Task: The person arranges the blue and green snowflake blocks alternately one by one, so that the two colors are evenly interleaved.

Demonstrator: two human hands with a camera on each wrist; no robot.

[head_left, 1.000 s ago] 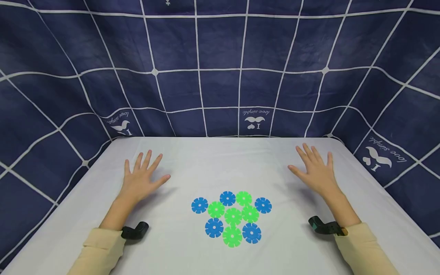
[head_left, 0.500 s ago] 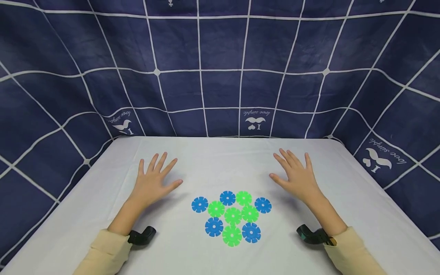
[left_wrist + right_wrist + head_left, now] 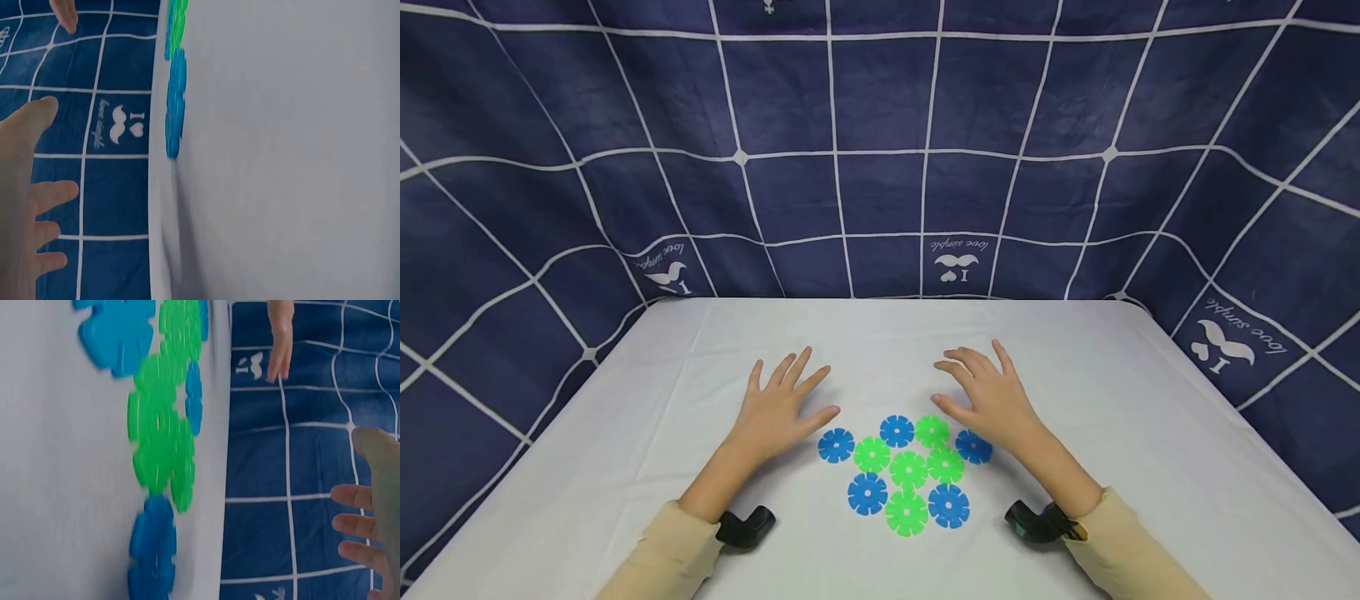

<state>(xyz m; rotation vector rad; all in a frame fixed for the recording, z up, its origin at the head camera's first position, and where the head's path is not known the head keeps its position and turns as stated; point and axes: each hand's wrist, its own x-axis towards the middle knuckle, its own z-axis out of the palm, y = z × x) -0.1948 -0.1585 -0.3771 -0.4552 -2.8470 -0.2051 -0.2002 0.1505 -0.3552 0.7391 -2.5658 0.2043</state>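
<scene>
Several flat, notched plastic discs, blue and green, lie close together on the white cloth in the head view. A green disc (image 3: 908, 471) is in the middle of the group, with a blue disc (image 3: 837, 446) at its left end. My left hand (image 3: 772, 418) hovers just left of that blue disc, fingers spread, holding nothing. Over on the other side, my right hand (image 3: 996, 407) is above the cloth, fingers slightly bent and holding nothing. It partly covers the rightmost blue disc (image 3: 974, 448). In the right wrist view the green discs (image 3: 156, 422) appear edge to edge.
A white cloth (image 3: 737, 333) covers the table. Dark blue curtains (image 3: 880, 196) with white grid lines stand behind it and along both sides. A black wrist camera (image 3: 747, 528) is worn at the left wrist, and another black wrist camera (image 3: 1037, 523) at the right.
Both hands have moved inward toward the discs, the left going right and the right going left. The right hand's fingers have bent a little. The discs lie as before.
</scene>
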